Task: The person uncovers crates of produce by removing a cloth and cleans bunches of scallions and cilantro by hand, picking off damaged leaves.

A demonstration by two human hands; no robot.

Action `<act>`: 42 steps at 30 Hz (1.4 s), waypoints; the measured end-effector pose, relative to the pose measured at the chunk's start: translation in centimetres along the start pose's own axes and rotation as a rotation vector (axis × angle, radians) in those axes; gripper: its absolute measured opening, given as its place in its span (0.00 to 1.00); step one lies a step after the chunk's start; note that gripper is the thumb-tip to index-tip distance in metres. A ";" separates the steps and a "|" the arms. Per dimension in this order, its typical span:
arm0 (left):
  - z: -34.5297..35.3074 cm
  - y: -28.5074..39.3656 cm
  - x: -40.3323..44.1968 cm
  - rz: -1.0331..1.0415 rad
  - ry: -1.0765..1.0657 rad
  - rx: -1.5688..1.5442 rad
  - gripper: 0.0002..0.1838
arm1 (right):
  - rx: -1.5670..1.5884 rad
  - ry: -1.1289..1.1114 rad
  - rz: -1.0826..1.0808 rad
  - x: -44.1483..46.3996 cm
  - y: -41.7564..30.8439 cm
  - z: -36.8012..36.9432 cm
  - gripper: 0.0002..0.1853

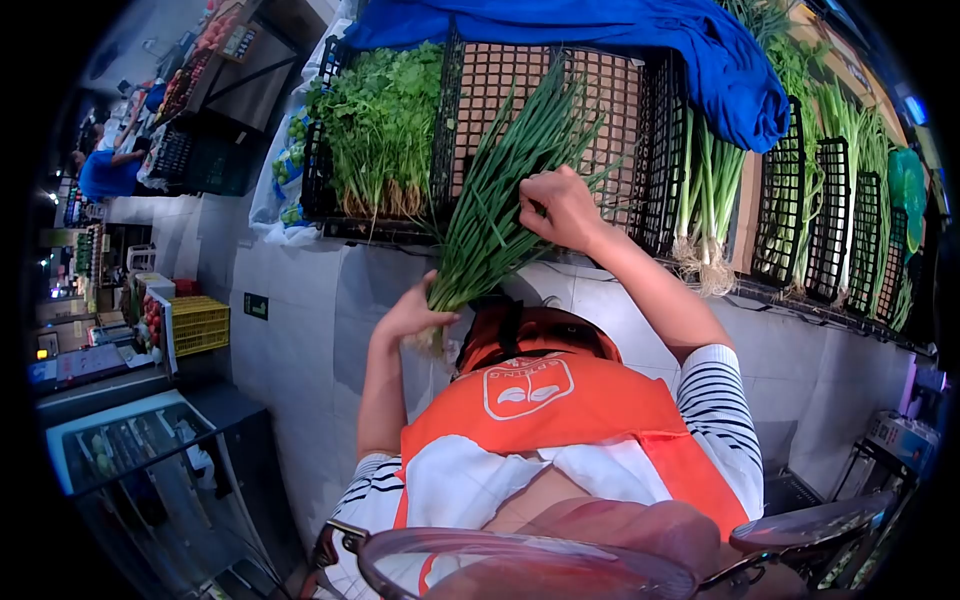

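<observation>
A large bunch of long green stalks [500, 195] slants across the front of a black crate, its leafy tips up and its root ends toward my body. Around the lower end of the bunch, my left hand [412, 308] is wrapped. My right hand [562, 208] is at the right side of the leaves with fingers curled into a pinch; whatever is between them is too small to make out. Under the leaves shows the pinkish slatted base of the crate [610, 90].
Leafy herbs [385, 140] stand in the crate to the left. White-stemmed onions [712, 200] lie to the right, then more black crates [780, 200]. A blue cloth [600, 25] covers the back edge. A person in blue [108, 172] is far left, beyond a yellow crate [198, 325].
</observation>
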State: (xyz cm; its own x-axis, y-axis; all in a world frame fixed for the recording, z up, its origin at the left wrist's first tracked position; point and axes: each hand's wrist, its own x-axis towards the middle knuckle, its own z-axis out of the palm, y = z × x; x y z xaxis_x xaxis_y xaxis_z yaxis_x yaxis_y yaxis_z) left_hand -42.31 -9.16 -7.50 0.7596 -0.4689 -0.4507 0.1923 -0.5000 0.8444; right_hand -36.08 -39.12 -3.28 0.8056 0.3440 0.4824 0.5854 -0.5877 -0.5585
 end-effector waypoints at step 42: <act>0.3 -1.3 0.4 -0.022 0.030 0.021 0.44 | -0.388 -0.215 0.141 -6.8 1.2 -9.0 0.08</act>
State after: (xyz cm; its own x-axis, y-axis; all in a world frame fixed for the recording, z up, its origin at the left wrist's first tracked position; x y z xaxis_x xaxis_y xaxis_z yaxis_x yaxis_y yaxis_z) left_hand -42.46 -8.92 -8.85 0.7735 -0.4359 -0.4601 0.1966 -0.5251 0.8280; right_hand -41.65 -48.71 -1.17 0.8996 0.3609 0.2460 0.4242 -0.8561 -0.2952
